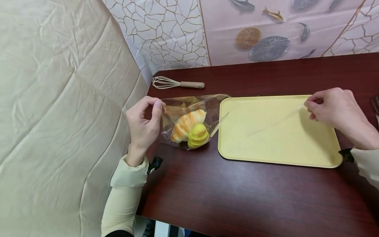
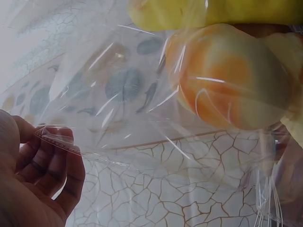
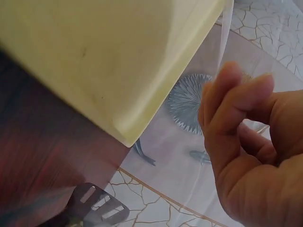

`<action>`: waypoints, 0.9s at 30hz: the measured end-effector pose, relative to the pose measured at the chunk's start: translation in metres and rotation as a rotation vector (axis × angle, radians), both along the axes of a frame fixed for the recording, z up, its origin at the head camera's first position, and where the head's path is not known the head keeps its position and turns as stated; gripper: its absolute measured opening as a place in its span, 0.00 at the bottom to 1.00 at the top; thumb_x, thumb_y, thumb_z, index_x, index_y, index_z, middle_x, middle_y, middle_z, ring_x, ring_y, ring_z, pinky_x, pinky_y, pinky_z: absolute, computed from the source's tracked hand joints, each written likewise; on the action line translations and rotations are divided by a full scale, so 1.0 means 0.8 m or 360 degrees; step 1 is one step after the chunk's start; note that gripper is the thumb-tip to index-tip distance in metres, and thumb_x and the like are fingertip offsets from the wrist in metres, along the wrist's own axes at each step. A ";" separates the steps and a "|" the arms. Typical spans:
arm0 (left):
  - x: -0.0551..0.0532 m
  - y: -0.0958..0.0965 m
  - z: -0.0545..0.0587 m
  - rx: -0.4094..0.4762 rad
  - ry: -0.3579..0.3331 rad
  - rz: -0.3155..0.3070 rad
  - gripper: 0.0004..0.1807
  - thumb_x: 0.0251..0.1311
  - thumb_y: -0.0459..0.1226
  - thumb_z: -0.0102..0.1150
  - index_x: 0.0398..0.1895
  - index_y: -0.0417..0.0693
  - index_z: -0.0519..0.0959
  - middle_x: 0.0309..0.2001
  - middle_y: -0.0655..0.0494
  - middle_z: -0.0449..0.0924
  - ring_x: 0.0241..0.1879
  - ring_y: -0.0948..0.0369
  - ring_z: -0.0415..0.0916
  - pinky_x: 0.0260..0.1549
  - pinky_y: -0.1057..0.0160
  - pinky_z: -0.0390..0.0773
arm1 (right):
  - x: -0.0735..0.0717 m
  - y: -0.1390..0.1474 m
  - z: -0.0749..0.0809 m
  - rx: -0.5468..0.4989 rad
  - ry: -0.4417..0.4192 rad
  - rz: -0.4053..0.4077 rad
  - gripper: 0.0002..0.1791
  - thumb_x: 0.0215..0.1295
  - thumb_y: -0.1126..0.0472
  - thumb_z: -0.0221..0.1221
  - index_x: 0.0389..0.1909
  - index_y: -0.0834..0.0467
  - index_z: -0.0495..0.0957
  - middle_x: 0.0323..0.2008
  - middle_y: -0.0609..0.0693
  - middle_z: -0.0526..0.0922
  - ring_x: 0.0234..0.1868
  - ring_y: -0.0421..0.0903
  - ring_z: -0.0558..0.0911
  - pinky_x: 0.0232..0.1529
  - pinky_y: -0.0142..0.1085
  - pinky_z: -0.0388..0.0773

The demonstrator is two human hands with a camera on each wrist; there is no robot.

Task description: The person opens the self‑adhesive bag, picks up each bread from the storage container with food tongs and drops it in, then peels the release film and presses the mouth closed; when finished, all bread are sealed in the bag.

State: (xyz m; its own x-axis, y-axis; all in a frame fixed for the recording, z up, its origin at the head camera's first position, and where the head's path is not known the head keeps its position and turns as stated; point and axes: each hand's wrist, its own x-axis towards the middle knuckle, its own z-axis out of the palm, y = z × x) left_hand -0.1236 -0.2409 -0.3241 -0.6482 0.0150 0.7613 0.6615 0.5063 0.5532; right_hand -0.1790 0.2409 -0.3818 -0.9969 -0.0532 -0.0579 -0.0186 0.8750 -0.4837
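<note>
My left hand [image 1: 145, 121] pinches the left upper corner of a clear plastic bag [image 1: 216, 107] between thumb and fingers. Inside the bag lie a striped, tan-and-white bread roll [image 1: 189, 123] and a yellow bun [image 1: 197, 135]. The left wrist view shows the bag's edge between the fingertips, with the striped roll [image 2: 222, 75] behind the film. Above the right side of a pale yellow tray [image 1: 266, 144], my right hand [image 1: 339, 108] pinches the end of a thin see-through strip [image 3: 224, 42]. It stretches leftward over the tray toward the bag.
A whisk [image 1: 189, 84] with a beige handle lies behind the bag on the dark wooden table [image 1: 237, 194]. A dark slotted turner [image 3: 97, 208] sits near the tray's right side. Padded cream fabric [image 1: 59, 115] borders the table's left; a patterned cloth [image 1: 171, 29] hangs behind.
</note>
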 end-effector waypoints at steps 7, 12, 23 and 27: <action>0.001 -0.001 0.000 0.0004 -0.0011 0.0005 0.12 0.72 0.29 0.59 0.29 0.30 0.82 0.28 0.39 0.85 0.32 0.72 0.77 0.38 0.73 0.76 | 0.007 -0.004 0.008 0.0027 0.0028 0.0047 0.22 0.77 0.61 0.54 0.61 0.74 0.78 0.28 0.61 0.91 0.28 0.51 0.86 0.42 0.46 0.74; 0.001 -0.002 -0.001 0.0018 -0.0017 -0.0014 0.11 0.72 0.28 0.59 0.30 0.29 0.82 0.28 0.39 0.84 0.33 0.72 0.77 0.38 0.71 0.76 | 0.022 -0.042 0.019 -0.0150 0.0203 0.0095 0.18 0.76 0.59 0.61 0.59 0.66 0.84 0.36 0.64 0.92 0.17 0.21 0.74 0.37 0.32 0.66; 0.001 -0.003 -0.004 0.0083 -0.0045 -0.0080 0.15 0.76 0.31 0.60 0.30 0.27 0.80 0.27 0.37 0.82 0.31 0.73 0.76 0.35 0.74 0.75 | 0.044 -0.170 0.019 -0.0910 0.0051 0.0416 0.16 0.69 0.64 0.73 0.56 0.63 0.89 0.42 0.54 0.91 0.36 0.25 0.83 0.39 0.20 0.82; -0.001 -0.002 -0.004 0.0100 -0.0029 -0.0125 0.21 0.79 0.38 0.60 0.30 0.27 0.79 0.28 0.37 0.82 0.31 0.72 0.76 0.35 0.74 0.75 | 0.046 -0.198 0.017 -0.1090 0.0095 0.0446 0.18 0.66 0.64 0.75 0.56 0.60 0.90 0.43 0.43 0.90 0.41 0.27 0.85 0.44 0.20 0.81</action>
